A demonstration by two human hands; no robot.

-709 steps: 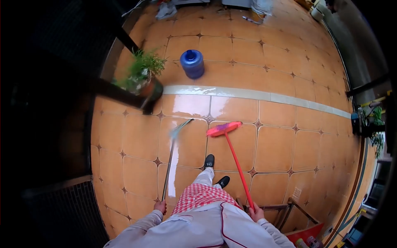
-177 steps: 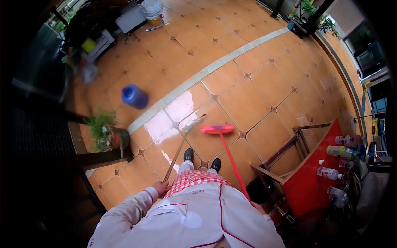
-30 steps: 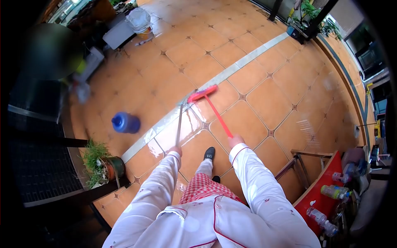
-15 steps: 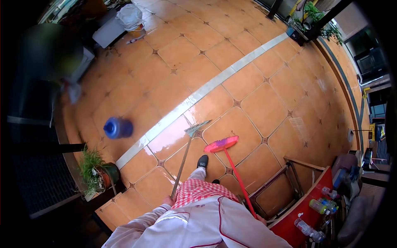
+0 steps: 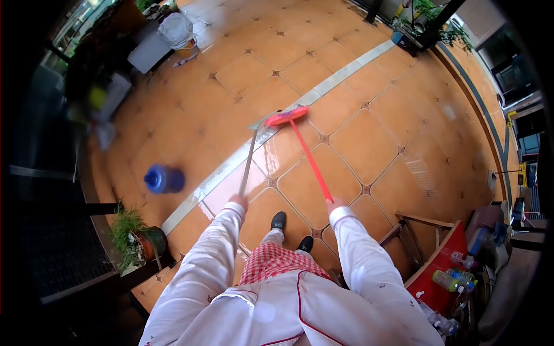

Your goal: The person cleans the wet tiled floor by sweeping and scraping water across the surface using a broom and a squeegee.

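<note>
The left hand [image 5: 239, 200] is wrapped round a grey pole [image 5: 249, 162], and the right hand [image 5: 334, 204] is closed about the red handle of a broom [image 5: 310, 158]; neither grip is loose. Both arms are now stretched forward, where half a second ago the hands were back at the hips, with the two tools' heads apart on the tiles [image 5: 340, 173] just ahead of the shoes [image 5: 279, 221]. The broom head [image 5: 287, 116] has gone out to lie across the pale strip [image 5: 346, 72], and the pole's flat head [image 5: 257, 124] is there too, just to its left, the two overlapping in this view; whether they touch I cannot tell. They met there a second ago as well, so the tools seem to be working out and back together, this being the far end of a stroke. That puts the work on the strip itself rather than near the feet. A shiny wet-looking patch [image 5: 231, 187] lies on the near side. Farther out, the blue water jug [image 5: 164, 179] lies beyond the strip, well apart from both tools, with the potted plant [image 5: 128, 230] at left and the red table [image 5: 430, 279] at right.
</note>
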